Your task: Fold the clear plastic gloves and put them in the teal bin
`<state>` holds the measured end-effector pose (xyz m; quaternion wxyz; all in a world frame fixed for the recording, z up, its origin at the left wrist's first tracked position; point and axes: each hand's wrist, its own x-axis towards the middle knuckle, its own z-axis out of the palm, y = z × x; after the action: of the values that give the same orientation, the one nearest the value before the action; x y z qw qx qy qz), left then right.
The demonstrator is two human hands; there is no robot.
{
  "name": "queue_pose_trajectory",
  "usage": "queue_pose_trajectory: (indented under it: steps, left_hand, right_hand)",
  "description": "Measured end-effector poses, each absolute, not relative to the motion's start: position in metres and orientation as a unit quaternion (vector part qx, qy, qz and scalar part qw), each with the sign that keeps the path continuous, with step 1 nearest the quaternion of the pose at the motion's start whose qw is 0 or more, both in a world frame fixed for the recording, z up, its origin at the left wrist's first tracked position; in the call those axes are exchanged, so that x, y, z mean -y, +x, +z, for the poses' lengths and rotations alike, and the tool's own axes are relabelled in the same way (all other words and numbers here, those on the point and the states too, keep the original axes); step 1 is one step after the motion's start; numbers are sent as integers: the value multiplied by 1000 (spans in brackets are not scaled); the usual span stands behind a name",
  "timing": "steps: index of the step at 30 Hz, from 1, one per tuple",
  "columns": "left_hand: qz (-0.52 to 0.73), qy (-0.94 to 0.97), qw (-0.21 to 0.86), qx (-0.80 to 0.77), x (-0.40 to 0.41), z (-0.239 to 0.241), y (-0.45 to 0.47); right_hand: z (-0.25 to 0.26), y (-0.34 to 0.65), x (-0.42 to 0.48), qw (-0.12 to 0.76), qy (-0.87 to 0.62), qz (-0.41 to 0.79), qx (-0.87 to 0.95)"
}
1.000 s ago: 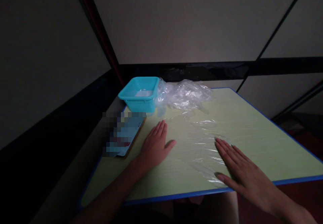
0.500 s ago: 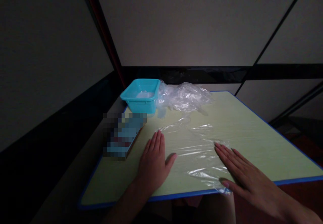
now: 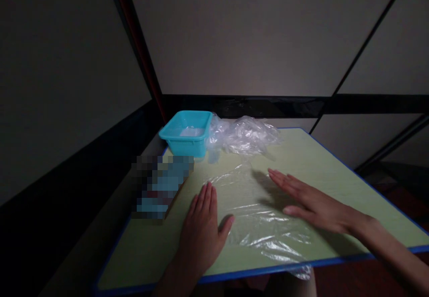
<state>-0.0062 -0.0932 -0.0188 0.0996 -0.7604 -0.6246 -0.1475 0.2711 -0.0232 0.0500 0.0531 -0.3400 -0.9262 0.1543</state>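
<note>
A sheet of clear plastic film lies on the pale yellow-green tabletop, wrinkled, with its near end hanging over the front edge. My left hand rests flat by the film's left side, fingers straight and thumb apart, holding nothing. Over the film's right part hovers my right hand, raised off the surface with its shadow beneath. Its fingers are stretched out and the thumb is apart; nothing is in it.
At the back left stands a turquoise plastic basin with something pale inside. Crumpled clear plastic is heaped beside it. A long box, blurred by pixels, lies along the left edge. Wall panels rise behind the table.
My right hand has lifted off the film and moved away from me and a little to the left. My left hand stays in nearly the same spot. The view has tilted slightly up.
</note>
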Motion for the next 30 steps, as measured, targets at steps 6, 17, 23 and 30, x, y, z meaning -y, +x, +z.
queue_pose_trajectory:
  steps: [6,17,23,30]
  left_hand:
    - [-128,-762,97,627,94,-18,-5]
    - [-165,-761,99,620,95,-21,-8]
    - [-147,-748,124,636,102,-32,-23]
    - [-118,-780,59,612,82,7,-11]
  right_hand:
    - [28,218,-40,43,-269,157,949]
    - [0,218,-53,51,-269,73,959]
    - [1,217,-53,44,-277,67,957]
    - [3,216,-52,46,-281,68,956]
